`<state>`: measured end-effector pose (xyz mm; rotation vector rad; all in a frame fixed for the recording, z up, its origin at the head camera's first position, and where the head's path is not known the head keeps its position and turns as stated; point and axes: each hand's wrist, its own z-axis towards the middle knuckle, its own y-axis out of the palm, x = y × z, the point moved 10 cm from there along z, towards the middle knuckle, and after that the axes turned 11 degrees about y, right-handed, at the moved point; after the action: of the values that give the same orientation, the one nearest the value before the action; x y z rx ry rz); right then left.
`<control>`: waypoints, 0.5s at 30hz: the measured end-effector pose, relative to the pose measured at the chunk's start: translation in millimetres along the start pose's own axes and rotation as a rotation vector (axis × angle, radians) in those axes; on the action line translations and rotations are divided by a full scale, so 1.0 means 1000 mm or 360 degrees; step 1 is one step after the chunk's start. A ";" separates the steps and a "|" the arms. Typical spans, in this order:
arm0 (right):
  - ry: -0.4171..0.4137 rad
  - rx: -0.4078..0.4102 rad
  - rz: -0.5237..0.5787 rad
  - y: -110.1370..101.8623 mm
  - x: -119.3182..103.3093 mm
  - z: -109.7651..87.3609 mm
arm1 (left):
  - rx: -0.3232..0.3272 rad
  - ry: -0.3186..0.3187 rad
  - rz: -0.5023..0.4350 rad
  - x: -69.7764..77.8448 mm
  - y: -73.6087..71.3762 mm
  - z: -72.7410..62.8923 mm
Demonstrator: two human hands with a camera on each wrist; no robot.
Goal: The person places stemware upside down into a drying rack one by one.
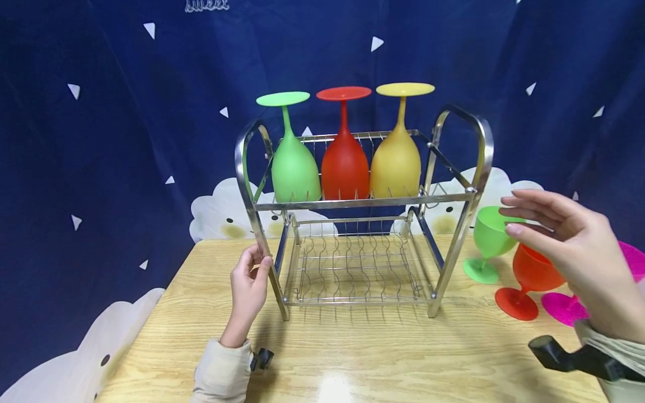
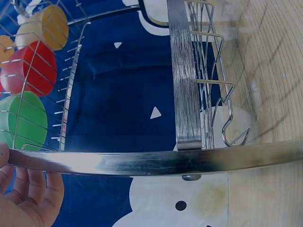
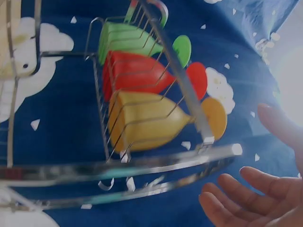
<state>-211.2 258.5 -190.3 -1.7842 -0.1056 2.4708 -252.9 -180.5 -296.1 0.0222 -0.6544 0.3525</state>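
Note:
My left hand point(image 1: 249, 291) holds the left front post of a two-tier metal dish rack point(image 1: 353, 205), thumb on one side and fingers on the other. In the left wrist view those fingers point(image 2: 35, 191) bend round the metal bar. Upside down on the upper tier stand a green goblet point(image 1: 296, 168), a red goblet point(image 1: 345, 168) and a yellow goblet point(image 1: 396, 168). To the rack's right, my right hand point(image 1: 584, 243) is in the air with fingers spread from the thumb, holding nothing. It partly hides an upright green goblet point(image 1: 491, 238) and an orange-red goblet point(image 1: 535, 271).
A magenta goblet point(image 1: 565, 309) at the right is mostly hidden behind my right hand and forearm. The rack's lower tier point(image 1: 353, 268) is a wire basket just above the wooden table point(image 1: 342, 347). Behind hangs a dark blue curtain point(image 1: 126, 112) with white shapes.

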 end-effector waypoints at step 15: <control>-0.0110 0.0180 0.0142 -0.041 0.054 -0.023 | 0.0013 0.0021 0.0006 0.000 0.000 0.000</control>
<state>-204.3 305.4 -243.8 -1.6944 0.1092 2.5437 -252.8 -180.6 -296.3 0.0264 -0.6401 0.3587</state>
